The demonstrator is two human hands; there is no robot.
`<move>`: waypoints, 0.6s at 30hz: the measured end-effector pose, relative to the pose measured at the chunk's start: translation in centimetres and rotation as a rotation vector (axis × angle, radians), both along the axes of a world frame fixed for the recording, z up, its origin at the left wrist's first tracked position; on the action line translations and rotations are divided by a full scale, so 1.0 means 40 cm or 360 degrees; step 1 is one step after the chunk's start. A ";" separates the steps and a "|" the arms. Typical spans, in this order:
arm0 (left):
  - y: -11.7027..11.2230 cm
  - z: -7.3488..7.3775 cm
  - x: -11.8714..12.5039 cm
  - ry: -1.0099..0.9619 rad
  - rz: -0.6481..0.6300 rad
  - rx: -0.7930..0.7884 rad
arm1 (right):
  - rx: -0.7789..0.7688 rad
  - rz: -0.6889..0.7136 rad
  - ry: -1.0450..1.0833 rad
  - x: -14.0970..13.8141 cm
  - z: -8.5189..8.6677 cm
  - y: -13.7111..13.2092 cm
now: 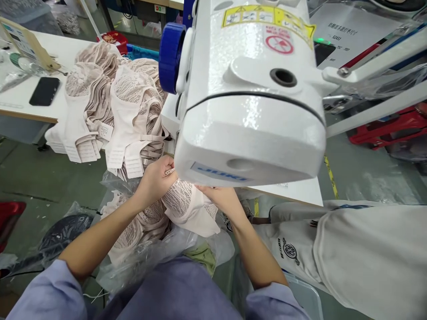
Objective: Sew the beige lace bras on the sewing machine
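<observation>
Both my hands hold one beige lace garment (187, 206) just under the front of a white sewing machine (250, 102). My left hand (156, 178) pinches the garment's upper edge with closed fingers. My right hand (222, 198) grips the garment's right side, its fingertips partly hidden under the machine head. Below the garment, more beige lace pieces (133, 231) lie in a clear plastic bag (160, 253) on my lap.
A stack of finished beige garments (110, 115) lies on the table left of the machine. A black phone (44, 91) rests on a white table (20, 100) at far left. Another person's leg in light trousers (350, 249) is at right. Red crates (387, 129) stand behind.
</observation>
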State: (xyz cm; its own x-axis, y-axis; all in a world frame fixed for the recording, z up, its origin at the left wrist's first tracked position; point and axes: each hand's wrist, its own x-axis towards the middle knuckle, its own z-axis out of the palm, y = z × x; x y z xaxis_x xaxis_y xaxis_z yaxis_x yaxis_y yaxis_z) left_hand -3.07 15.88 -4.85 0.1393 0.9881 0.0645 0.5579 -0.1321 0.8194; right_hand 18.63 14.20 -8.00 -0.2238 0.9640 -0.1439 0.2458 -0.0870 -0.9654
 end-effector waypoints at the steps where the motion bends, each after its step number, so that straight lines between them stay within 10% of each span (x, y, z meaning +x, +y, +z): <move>1: 0.000 0.005 0.002 -0.0011 0.0004 0.0004 | 0.0002 -0.0003 -0.0010 0.000 0.000 0.001; 11: -0.007 0.024 -0.007 0.0043 -0.0035 0.0010 | -0.0048 -0.0031 0.0036 -0.001 -0.006 -0.012; 18: -0.082 -0.086 -0.055 -0.0041 0.0197 -0.0151 | -0.0072 -0.0086 0.0023 0.019 -0.063 -0.049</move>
State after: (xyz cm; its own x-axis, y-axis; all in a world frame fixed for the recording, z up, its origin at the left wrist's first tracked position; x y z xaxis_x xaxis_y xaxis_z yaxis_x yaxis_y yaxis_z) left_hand -5.29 12.58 -8.27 0.0157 0.9995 -0.0282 0.5435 0.0152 0.8393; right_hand 19.39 12.25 -10.51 -0.1741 0.9672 -0.1848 0.2254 -0.1435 -0.9636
